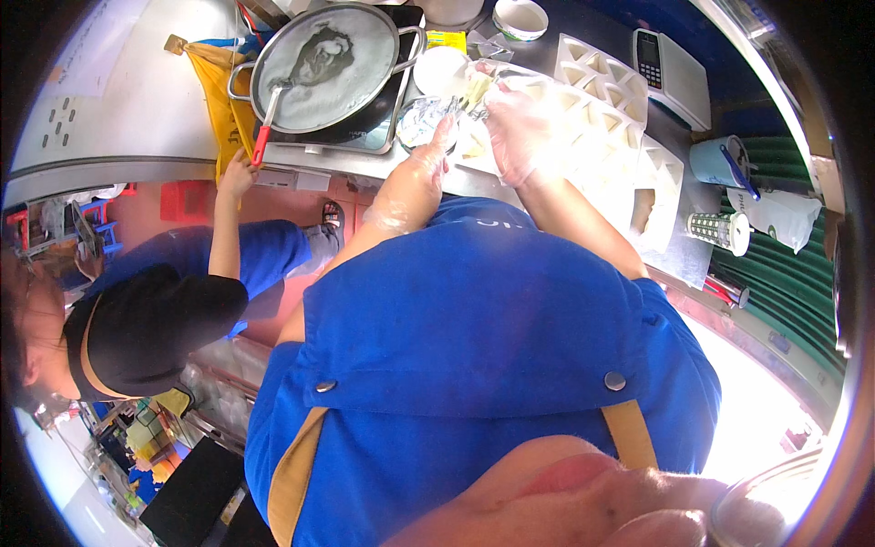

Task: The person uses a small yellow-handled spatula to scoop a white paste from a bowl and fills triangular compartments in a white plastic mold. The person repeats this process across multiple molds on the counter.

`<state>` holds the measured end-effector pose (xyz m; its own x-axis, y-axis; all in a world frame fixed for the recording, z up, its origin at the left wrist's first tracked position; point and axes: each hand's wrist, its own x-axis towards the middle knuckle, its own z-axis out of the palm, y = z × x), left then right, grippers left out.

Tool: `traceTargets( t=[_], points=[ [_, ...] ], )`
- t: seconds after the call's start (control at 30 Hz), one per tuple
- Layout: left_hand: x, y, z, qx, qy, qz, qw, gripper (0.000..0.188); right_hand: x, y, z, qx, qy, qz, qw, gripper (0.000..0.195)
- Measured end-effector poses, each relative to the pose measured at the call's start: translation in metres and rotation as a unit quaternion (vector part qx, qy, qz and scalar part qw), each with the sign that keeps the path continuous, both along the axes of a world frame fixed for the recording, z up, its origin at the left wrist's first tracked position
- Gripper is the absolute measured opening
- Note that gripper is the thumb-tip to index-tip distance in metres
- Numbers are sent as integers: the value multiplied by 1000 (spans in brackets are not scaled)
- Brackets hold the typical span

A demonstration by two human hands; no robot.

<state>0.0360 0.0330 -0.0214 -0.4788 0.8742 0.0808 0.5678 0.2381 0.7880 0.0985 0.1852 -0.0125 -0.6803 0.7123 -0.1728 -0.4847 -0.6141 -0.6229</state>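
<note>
My left hand point(425, 167), in a clear plastic glove, is at the near right rim of a foil-lined bowl point(418, 124). Its thumb points away from me over the foil; its other fingers are partly hidden. To the right, my gloved right hand point(516, 133) reaches over a white tray point(588, 126) with triangular hollows. A pale yellow piece point(475, 92) lies at the right fingertips. Strong glare hides whether either hand grips something. A white round dish point(441, 70) stands behind the bowl.
A wide pan point(325, 68) of cloudy liquid sits on a cooktop point(383, 130). A co-worker's hand point(239, 176) is at the red-handled spatula point(261, 143). Another white tray point(601, 75), a scale-like device point(670, 78), a white bowl point(521, 19) and a blue container point(718, 163) surround the work area.
</note>
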Motion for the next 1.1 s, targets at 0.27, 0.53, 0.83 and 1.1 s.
traceTargets(
  t=[0.27, 0.53, 0.83, 1.1],
  points=[
    [-34, -36, 14, 97, -584, 2, 806, 47, 4, 2, 0, 21, -2, 59, 998, 11],
    [-20, -51, 18, 125, -530, 91, 834, 43, -5, 9, -28, -69, 66, 112, 989, 13],
    [-21, -63, 33, 176, -567, 42, 803, 46, -24, 3, -29, 385, -444, 135, 798, 34],
    [-28, -67, 25, 183, -565, -1, 805, 55, -57, 6, -89, 407, -430, 136, 795, 24]
  ],
)
